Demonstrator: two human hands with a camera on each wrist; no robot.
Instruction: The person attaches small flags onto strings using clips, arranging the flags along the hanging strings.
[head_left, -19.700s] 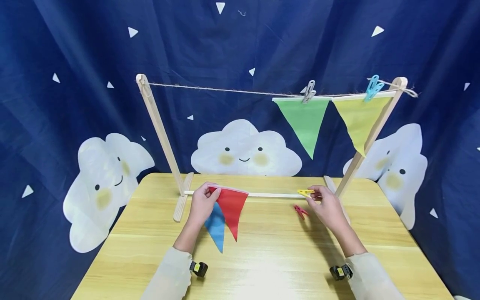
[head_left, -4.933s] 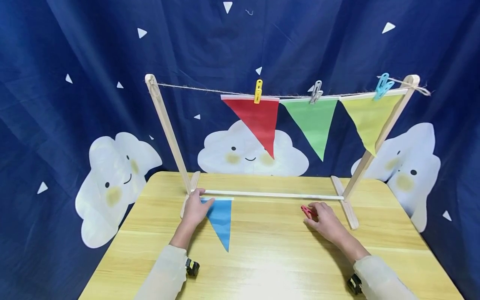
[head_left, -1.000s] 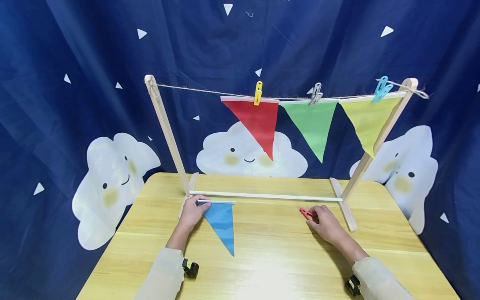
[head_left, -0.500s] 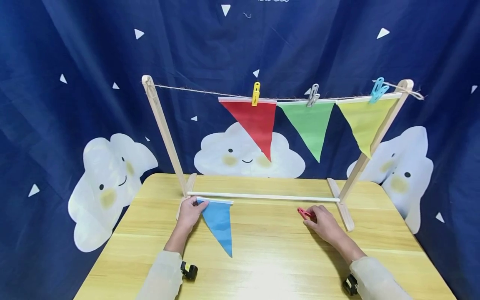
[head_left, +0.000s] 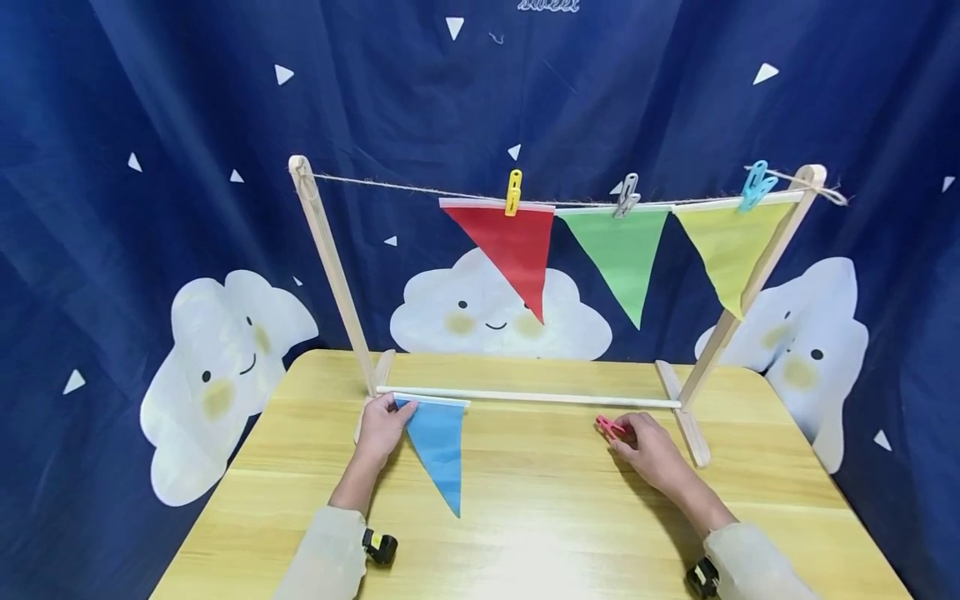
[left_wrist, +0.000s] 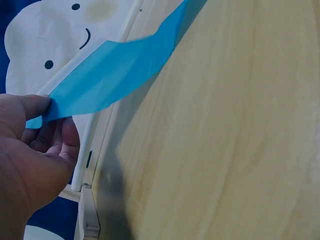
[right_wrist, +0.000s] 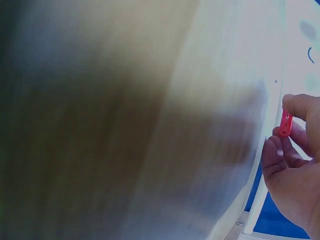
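Observation:
My left hand [head_left: 381, 427] pinches the white-edged top of a blue triangular pennant [head_left: 442, 446] near its left corner, with the point hanging down. In the left wrist view the thumb lies over the blue pennant [left_wrist: 115, 70]. On the right, my right hand [head_left: 651, 450] holds a red clothespin [head_left: 609, 427] between thumb and fingers, above the table. The same red clothespin [right_wrist: 285, 123] shows in the right wrist view. On the string [head_left: 390, 183] hang a red pennant [head_left: 510, 246] under a yellow clothespin [head_left: 513, 192], a green pennant [head_left: 622, 250] and a yellow pennant [head_left: 735, 246].
A wooden stand carries the string between its left post [head_left: 330, 267] and right post [head_left: 720, 346], joined low by a crossbar [head_left: 525, 397]. Grey [head_left: 627, 195] and light-blue [head_left: 756, 187] clothespins grip the string. A dark-blue curtain [head_left: 420, 92] backs the wooden table [head_left: 540, 500].
Since the oldest frame, the red pennant has gone onto the string under the yellow clothespin. The left hand has lifted the blue pennant from the table; the right hand has picked up the red clothespin.

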